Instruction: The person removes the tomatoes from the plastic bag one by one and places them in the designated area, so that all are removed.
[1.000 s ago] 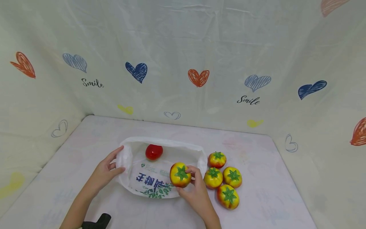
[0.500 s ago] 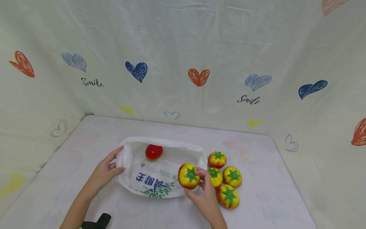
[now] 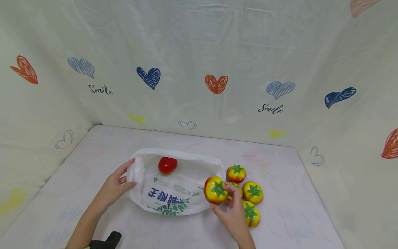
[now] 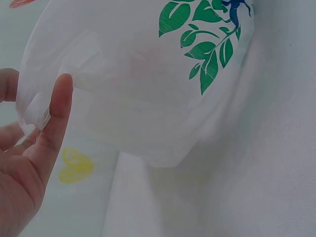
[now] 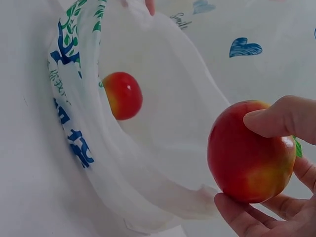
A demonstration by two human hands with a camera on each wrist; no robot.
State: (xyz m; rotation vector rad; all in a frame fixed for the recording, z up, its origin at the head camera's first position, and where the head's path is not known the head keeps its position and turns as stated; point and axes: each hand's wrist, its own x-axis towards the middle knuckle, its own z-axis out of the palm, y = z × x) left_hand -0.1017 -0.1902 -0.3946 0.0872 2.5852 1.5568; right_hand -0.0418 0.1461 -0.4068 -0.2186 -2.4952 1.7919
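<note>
A white plastic bag with blue characters and green leaves lies with its mouth spread open on the table. My left hand holds its left rim; in the left wrist view the thumb is on the near side of the bag's edge, other fingers behind it. Inside the bag sits one tomato, red side showing. Between thumb and fingers, my right hand grips another tomato, yellow and red with a green star-shaped top, over the bag's right rim. Its red underside faces the right wrist camera.
Right of the bag stand several more tomatoes, among them a back one, a right one and a front one; my right hand partly covers some. A black object shows by my left forearm. A heart-printed curtain rises behind the table.
My right hand has moved right with the tomato, from above the bag's printed area to its right rim, covering more of the tomatoes there. The left hand and bag stay put.
</note>
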